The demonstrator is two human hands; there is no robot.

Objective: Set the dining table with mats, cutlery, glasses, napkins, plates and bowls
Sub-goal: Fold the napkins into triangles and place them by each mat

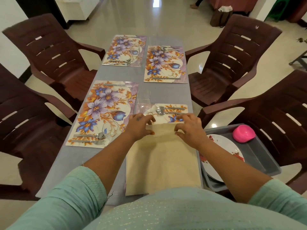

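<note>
A cream cloth napkin point(162, 158) lies spread over the near right floral mat point(180, 107), covering most of it. My left hand point(140, 126) and my right hand point(191, 126) pinch the napkin's far edge at its two corners. A fork and spoon point(163, 110) lie on the uncovered strip of that mat, with a clear glass point(144, 102) just left of it. The near left mat point(103, 113) carries a knife, a fork, a spoon and a glass point(110, 130). Two far mats point(124, 50) point(166, 63) also hold cutlery.
A grey tray point(259, 156) on the right chair holds white floral plates point(221, 146) and a pink bowl point(243, 133) turned upside down. Four brown plastic chairs point(54, 52) surround the grey table point(78, 156). A bag stands on the floor far back.
</note>
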